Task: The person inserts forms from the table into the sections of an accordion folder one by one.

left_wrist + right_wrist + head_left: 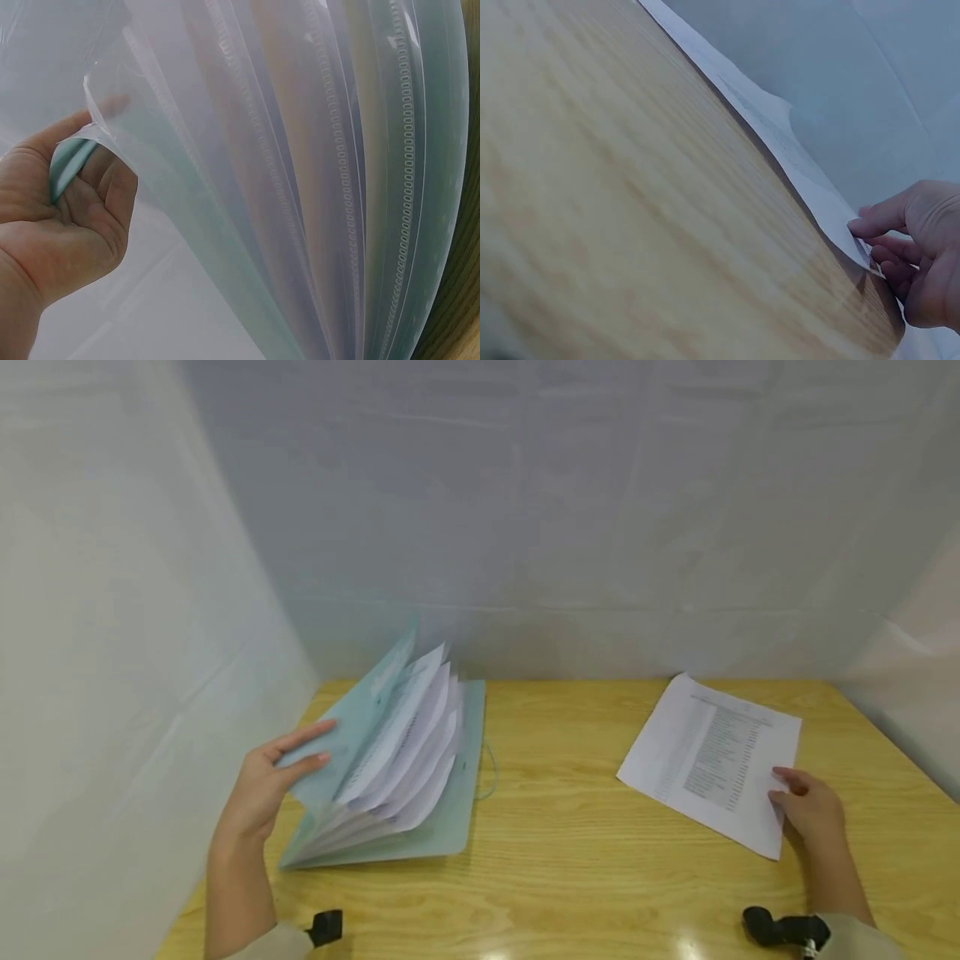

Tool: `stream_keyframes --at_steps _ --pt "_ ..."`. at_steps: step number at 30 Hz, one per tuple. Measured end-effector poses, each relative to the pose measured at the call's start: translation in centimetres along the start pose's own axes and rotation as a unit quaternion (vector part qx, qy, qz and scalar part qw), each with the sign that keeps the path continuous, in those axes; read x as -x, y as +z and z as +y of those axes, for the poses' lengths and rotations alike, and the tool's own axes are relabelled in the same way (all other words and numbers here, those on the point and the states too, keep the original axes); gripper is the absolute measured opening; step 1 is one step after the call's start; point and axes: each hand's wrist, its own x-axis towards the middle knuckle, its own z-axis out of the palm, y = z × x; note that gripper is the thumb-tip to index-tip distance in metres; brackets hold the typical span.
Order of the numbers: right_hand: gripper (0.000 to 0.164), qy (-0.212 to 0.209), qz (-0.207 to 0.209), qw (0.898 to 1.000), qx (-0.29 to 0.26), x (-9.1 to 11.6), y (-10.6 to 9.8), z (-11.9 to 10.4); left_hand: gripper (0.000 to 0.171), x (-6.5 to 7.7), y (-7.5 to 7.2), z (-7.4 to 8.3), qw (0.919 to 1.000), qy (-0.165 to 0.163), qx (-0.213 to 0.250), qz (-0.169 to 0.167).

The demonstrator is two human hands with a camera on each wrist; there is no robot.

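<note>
A pale green document folder stands fanned out on the left of the table, with several printed sheets in clear sleeves. My left hand grips its raised front cover at the edge. In the left wrist view, the hand curls round the green cover and a clear sleeve corner. On the right lies a loose sheet of paper printed with a dense table of text. Its right edge is pinched between the thumb and fingers of my right hand. From the right wrist, that paper shows slightly raised at its edge.
The light wooden table runs between the folder and the sheet. A thin elastic cord loops out from the folder's right edge. Pale sheeting hangs behind the table and along both sides.
</note>
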Motion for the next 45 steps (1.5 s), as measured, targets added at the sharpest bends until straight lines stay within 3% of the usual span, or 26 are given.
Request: stream_keyframes --at_steps 10,19,29,39,45 --pt "0.049 -0.005 -0.02 0.999 -0.03 0.0 -0.3 0.5 0.043 -0.1 0.0 0.0 1.0 0.005 0.004 0.0" --pt "0.079 -0.014 -0.026 0.999 -0.016 0.2 -0.1 0.4 0.043 -0.1 0.0 0.1 1.0 0.007 0.006 -0.002" --pt "0.064 -0.003 -0.044 0.999 0.008 -0.1 -0.2 -0.3 0.043 0.0 0.0 0.4 1.0 0.006 0.001 -0.003" --pt "0.064 0.052 -0.063 0.997 -0.005 -0.3 -0.6 -0.8 0.043 0.1 0.0 0.8 0.9999 -0.003 0.007 -0.007" --pt "0.055 0.057 -0.069 0.996 -0.024 -0.6 -0.7 -0.6 0.044 0.1 0.0 1.0 0.9999 -0.011 -0.001 -0.005"
